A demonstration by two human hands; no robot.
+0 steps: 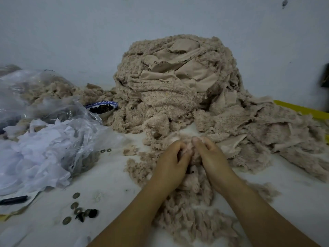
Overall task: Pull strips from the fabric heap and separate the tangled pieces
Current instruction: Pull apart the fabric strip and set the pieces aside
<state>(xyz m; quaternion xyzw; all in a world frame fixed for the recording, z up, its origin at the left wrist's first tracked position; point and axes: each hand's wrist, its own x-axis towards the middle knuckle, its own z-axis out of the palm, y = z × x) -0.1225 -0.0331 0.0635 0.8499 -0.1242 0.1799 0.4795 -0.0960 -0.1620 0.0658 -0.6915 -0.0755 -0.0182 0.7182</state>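
A tall heap of beige fluffy fabric strips [176, 81] stands against the wall and spreads right across the white table [110, 184]. A tangled clump of the same fabric [193, 177] runs from the heap's foot toward me. My left hand [170, 164] and my right hand [211, 157] sit side by side on this clump, fingers curled into it, each gripping fluffy strips. The fingertips are partly buried in the pile.
Crumpled clear plastic bags with white cloth [41, 145] fill the left. A blue-rimmed bowl of dark pieces [102, 107] sits behind them. Metal washers and black buttons [80, 211] lie at front left, a black pen [14, 199] at the edge. A yellow object [302, 109] lies at right.
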